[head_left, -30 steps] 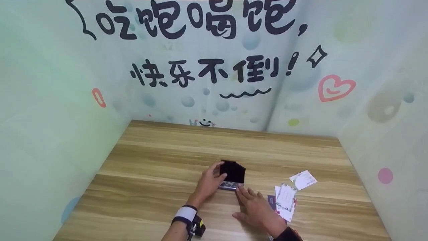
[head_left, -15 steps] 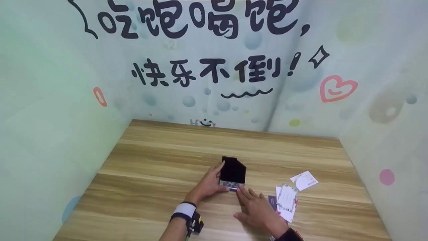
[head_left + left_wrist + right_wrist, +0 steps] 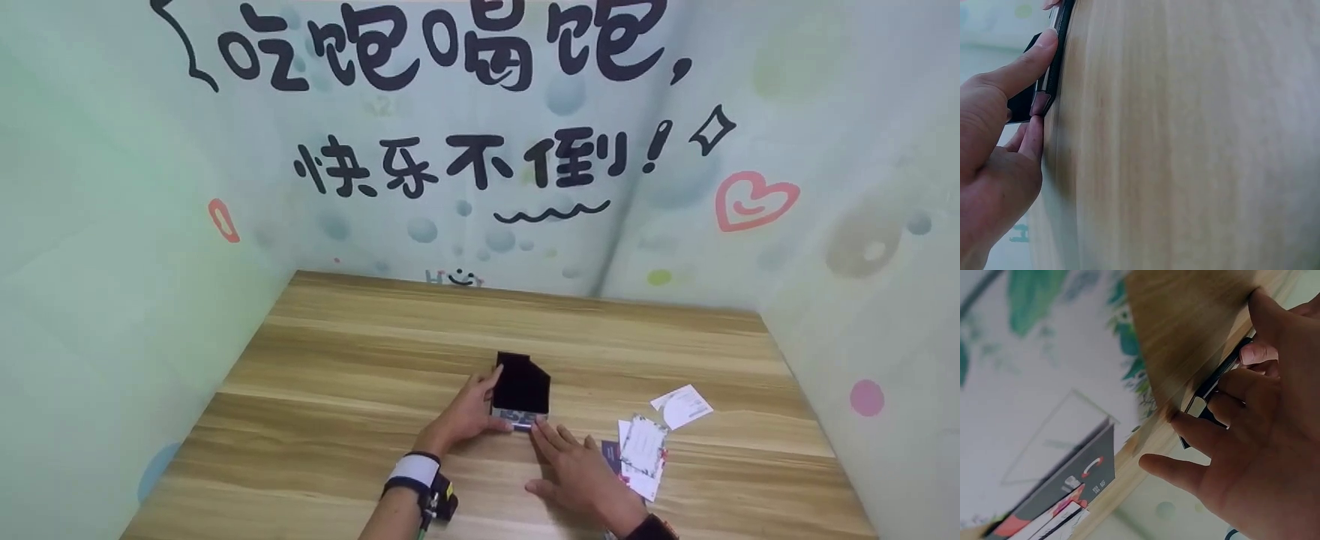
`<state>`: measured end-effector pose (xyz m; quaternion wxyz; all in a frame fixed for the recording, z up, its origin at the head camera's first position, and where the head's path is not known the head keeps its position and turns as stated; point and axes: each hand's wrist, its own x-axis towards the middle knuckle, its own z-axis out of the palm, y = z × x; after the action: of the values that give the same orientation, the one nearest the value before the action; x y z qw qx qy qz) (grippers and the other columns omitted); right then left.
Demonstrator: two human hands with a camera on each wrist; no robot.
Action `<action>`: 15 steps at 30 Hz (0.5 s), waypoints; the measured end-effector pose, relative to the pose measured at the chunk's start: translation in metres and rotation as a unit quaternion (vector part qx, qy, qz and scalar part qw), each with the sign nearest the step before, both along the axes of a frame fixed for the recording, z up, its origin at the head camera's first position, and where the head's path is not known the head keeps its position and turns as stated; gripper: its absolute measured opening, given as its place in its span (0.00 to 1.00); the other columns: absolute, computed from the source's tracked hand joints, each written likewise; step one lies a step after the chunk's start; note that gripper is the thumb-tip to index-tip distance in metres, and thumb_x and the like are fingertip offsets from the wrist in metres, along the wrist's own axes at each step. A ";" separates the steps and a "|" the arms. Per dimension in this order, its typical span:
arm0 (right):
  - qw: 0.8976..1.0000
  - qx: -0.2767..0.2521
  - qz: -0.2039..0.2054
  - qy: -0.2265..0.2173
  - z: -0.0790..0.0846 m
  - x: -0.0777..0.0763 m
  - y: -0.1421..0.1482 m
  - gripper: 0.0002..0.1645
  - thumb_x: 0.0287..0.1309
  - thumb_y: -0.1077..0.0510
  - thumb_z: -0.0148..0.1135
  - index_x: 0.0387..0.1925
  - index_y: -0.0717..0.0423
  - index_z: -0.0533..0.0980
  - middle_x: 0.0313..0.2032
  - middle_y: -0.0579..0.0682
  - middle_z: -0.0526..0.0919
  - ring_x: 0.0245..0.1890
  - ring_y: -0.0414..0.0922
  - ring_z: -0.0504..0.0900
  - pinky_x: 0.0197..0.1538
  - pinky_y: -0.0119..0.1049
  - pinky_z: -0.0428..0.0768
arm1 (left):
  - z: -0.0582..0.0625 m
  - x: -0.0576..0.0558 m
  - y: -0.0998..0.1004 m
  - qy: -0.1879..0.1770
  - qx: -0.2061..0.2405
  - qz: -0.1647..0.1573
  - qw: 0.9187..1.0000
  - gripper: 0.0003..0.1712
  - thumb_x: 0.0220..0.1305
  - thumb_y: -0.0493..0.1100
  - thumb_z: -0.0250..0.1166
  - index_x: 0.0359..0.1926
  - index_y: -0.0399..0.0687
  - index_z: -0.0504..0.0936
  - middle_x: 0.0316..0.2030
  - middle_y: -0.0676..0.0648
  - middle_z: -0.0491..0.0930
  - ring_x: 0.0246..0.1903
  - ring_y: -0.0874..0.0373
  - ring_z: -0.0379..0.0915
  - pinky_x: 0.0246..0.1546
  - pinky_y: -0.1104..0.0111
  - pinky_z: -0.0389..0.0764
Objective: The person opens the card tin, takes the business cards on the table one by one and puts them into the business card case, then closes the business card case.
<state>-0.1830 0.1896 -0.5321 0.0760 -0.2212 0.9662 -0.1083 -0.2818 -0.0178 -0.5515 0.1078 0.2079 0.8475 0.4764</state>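
A small black card case (image 3: 523, 384) lies with its flap raised, mid-table in the head view. A grey patterned strip shows along its near side. My left hand (image 3: 469, 411) grips the case at its left, thumb on the near edge and a finger up along the flap. Seen from the left wrist, the thumb lies over the case's edge (image 3: 1063, 39), with other fingers at its end. My right hand (image 3: 574, 459) touches the near right corner with fingertips, fingers extended. In the right wrist view that hand's fingers partly hide the case (image 3: 1220, 375).
To the right, several overlapping cards (image 3: 643, 442) lie beside my right hand, among them a dark one (image 3: 610, 451). A white card (image 3: 684, 406) lies apart, farther back. Printed fabric walls (image 3: 465, 240) enclose the wooden table (image 3: 337, 360) at the back and sides.
My left thumb has moved from the case's inside down to its near edge, and more of the black flap shows. The right hand and the cards have stayed put.
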 end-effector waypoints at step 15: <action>0.998 -0.030 -0.019 0.048 0.007 -0.004 0.011 0.50 0.53 0.31 0.49 0.69 0.53 0.53 0.70 0.52 0.51 0.67 0.60 0.57 0.60 0.67 0.57 | -0.005 -0.003 0.002 -0.011 0.030 -0.011 0.999 0.61 0.39 0.40 0.75 0.71 0.44 0.46 0.56 0.36 0.56 0.62 0.44 0.59 0.63 0.62 0.64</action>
<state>-0.1865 0.2005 -0.5253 0.0212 -0.2100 0.9690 -0.1282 -0.2852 -0.0163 -0.5560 0.1161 0.2153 0.8290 0.5029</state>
